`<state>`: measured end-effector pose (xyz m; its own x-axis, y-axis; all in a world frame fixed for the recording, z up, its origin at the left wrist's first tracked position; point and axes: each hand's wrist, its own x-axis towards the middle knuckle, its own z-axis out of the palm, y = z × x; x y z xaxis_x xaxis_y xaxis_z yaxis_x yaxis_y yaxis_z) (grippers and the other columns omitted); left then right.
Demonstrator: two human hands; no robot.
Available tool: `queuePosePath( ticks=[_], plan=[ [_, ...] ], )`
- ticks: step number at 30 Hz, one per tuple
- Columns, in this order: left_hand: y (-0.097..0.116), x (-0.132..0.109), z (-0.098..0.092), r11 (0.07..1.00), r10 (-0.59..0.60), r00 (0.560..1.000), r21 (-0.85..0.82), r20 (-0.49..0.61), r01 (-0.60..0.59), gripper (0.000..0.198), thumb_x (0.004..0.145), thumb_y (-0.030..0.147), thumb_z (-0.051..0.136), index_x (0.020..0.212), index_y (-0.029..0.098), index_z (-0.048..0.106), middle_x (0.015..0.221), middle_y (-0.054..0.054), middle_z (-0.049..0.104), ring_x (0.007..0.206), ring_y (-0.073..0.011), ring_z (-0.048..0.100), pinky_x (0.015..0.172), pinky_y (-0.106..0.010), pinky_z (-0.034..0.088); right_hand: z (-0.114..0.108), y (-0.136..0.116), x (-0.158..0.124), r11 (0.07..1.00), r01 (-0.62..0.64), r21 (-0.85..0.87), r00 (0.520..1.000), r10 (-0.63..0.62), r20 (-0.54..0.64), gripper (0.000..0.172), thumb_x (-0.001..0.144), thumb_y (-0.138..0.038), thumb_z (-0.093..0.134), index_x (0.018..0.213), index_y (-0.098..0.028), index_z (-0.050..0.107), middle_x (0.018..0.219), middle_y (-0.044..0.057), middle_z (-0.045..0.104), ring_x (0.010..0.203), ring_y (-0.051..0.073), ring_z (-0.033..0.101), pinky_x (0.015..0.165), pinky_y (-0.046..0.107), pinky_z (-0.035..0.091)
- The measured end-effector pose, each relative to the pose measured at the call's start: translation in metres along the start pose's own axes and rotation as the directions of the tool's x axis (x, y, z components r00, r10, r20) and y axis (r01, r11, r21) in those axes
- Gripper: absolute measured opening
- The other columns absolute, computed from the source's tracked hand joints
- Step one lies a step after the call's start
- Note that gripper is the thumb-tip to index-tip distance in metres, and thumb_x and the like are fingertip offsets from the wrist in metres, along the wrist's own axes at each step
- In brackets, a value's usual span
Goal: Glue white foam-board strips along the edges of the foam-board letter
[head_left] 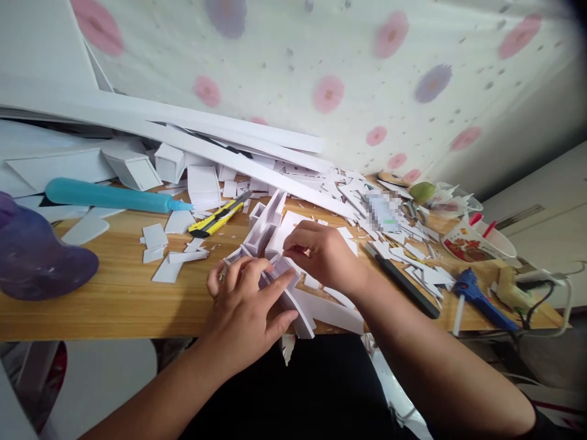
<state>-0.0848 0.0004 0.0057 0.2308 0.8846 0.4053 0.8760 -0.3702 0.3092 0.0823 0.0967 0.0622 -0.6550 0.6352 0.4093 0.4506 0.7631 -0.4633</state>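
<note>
A white foam-board model (263, 229) with small open compartments lies near the table's front edge. My left hand (250, 299) rests over its near part, fingers bent around it and the thumb beside a curved white strip. On the model's right side, my right hand (321, 250) has its fingers pinched together at a white wall; whatever is between the fingertips is hidden. A yellow and black utility knife (220, 216) lies to the left of the model, close to small white board pieces (155, 238).
Left are a teal bottle (110, 194) and a purple object (41, 250). White strips and scraps line the back. On the right lie a black bar (406, 286), a blue glue gun (483, 299), scissors (415, 211) and a paper bowl (479, 241).
</note>
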Motion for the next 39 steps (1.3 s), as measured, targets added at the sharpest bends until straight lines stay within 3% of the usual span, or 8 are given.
queuePosePath(
  ticks=[10, 17, 29, 35, 39],
  plan=[
    [-0.004, 0.0, 0.005, 0.997, 0.046, 0.999, 0.061, -0.025, -0.045, 0.042, 0.081, 0.048, 0.062, 0.122, 0.038, 0.063, 0.118, -0.011, 0.054, 0.113, -0.0377, 0.043, 0.094, -0.061, 0.026, 0.009, 0.001, 0.002, 0.996, 0.003, -0.093, 0.998, 0.002, 0.061, 0.012, 0.085, -0.009, 0.059, 0.08, -0.015, 0.069, 0.081, 0.004, 0.061, 0.071, 0.014, 0.056, 0.065, 0.025, 0.041],
    [-0.005, 0.0, 0.004, 0.992, 0.084, 0.996, 0.097, -0.036, -0.08, 0.044, 0.08, 0.046, 0.063, 0.123, 0.035, 0.063, 0.118, -0.012, 0.053, 0.113, -0.0383, 0.044, 0.095, -0.061, 0.026, 0.002, -0.003, 0.005, 0.999, 0.006, -0.041, 1.0, -0.007, -0.024, 0.017, 0.085, -0.006, 0.057, 0.08, -0.015, 0.071, 0.078, 0.003, 0.062, 0.07, 0.012, 0.057, 0.066, 0.024, 0.043],
    [-0.004, 0.0, 0.003, 0.996, 0.04, 0.999, 0.076, -0.018, -0.039, 0.044, 0.082, 0.05, 0.061, 0.125, 0.039, 0.061, 0.119, -0.011, 0.054, 0.115, -0.0374, 0.043, 0.096, -0.061, 0.027, -0.006, -0.002, 0.004, 0.999, 0.027, 0.021, 0.999, -0.026, -0.041, 0.018, 0.083, -0.004, 0.057, 0.078, -0.013, 0.071, 0.076, 0.004, 0.064, 0.069, 0.013, 0.058, 0.064, 0.023, 0.042],
    [-0.004, 0.0, 0.002, 0.996, 0.048, 0.999, 0.072, -0.026, -0.046, 0.042, 0.082, 0.051, 0.061, 0.122, 0.037, 0.063, 0.118, -0.012, 0.054, 0.115, -0.0376, 0.044, 0.095, -0.062, 0.027, 0.005, -0.004, 0.005, 0.995, -0.024, -0.098, 1.0, 0.026, 0.015, 0.014, 0.081, -0.005, 0.059, 0.088, -0.013, 0.067, 0.077, 0.002, 0.06, 0.067, 0.013, 0.054, 0.062, 0.023, 0.039],
    [-0.003, 0.0, 0.002, 0.997, 0.048, 0.998, 0.064, -0.028, -0.046, 0.041, 0.081, 0.05, 0.062, 0.12, 0.037, 0.064, 0.118, -0.011, 0.055, 0.114, -0.0375, 0.044, 0.095, -0.061, 0.027, 0.015, -0.002, 0.0, 0.981, 0.006, -0.196, 1.0, -0.005, 0.007, 0.008, 0.083, -0.008, 0.057, 0.082, -0.014, 0.062, 0.073, 0.001, 0.057, 0.065, 0.013, 0.049, 0.059, 0.024, 0.036]
  ],
)
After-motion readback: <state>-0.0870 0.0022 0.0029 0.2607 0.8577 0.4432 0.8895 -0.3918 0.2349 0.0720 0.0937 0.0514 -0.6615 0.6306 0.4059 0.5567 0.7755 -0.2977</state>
